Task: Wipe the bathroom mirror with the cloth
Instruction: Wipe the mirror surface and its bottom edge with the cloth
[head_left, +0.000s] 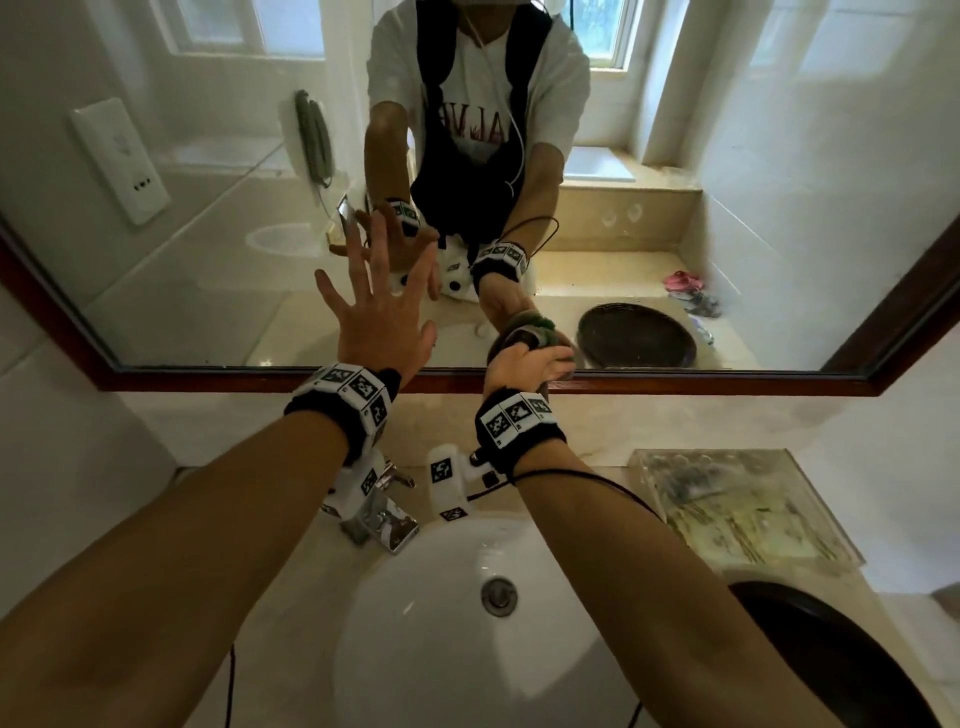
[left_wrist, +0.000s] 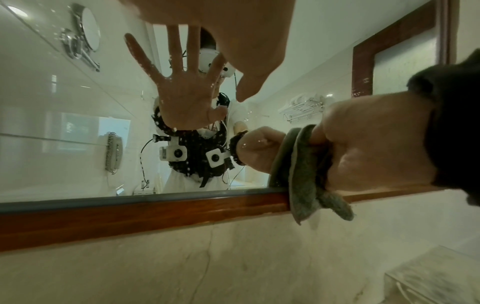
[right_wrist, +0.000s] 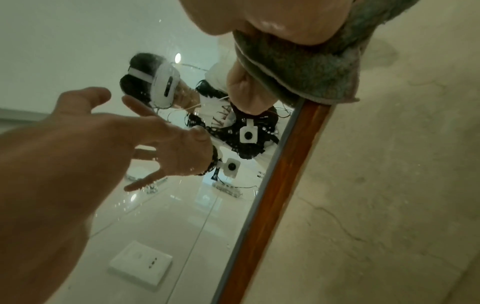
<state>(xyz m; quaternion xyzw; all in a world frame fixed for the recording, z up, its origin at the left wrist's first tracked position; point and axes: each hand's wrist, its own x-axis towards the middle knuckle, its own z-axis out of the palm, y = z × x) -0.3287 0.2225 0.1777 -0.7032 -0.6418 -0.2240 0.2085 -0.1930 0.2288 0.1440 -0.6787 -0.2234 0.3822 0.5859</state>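
Bunching inside the right hand (head_left: 524, 364), cloth (left_wrist: 303, 174) meets mirror (head_left: 208, 260).

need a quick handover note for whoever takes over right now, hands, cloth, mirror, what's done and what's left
Left hand: open, fingers spread, reaching at the mirror glass; the views do not settle whether it touches.
Right hand: grips the bunched grey-green cloth, held against the glass at the bottom edge, above the sink; part of the cloth hangs over the wooden frame.
Done: cannot tell how much is wiped; white specks still show on the glass in the wrist views.
Left: wipe across and up from the lower edge over the rest of the mirror.
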